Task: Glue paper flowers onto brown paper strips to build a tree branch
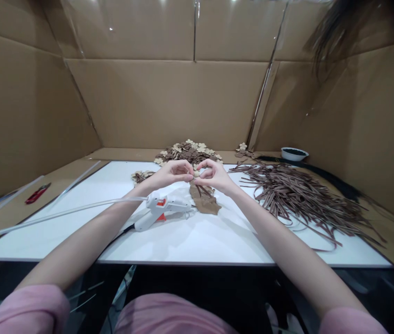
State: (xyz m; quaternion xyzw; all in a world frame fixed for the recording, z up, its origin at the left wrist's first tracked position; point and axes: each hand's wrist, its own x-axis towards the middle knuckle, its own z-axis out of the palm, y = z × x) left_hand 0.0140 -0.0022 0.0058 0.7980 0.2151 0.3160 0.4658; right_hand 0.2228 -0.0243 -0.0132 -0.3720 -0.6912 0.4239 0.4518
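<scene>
My left hand (178, 171) and my right hand (215, 175) meet over the middle of the white board. Their fingertips pinch a small beige flower (196, 173) from both sides. Dark brown strips seem to hang under it, though the fingers partly hide where they join. Just below lies a crumpled brown piece (208, 204) on the board. A white hot glue gun (164, 208) with an orange trigger rests beside my left forearm, its nozzle toward the brown piece. From its back sticks a long, clear glue stick (72, 214).
Brown and beige flower cutouts (192, 152) are heaped at the back. Brown strips (297, 195) spread over the right side, near a white bowl (294, 154) of dark contents. At the left lie a red cutter (38, 193) and more sticks. Cardboard walls (169, 102) enclose the white board (190, 248).
</scene>
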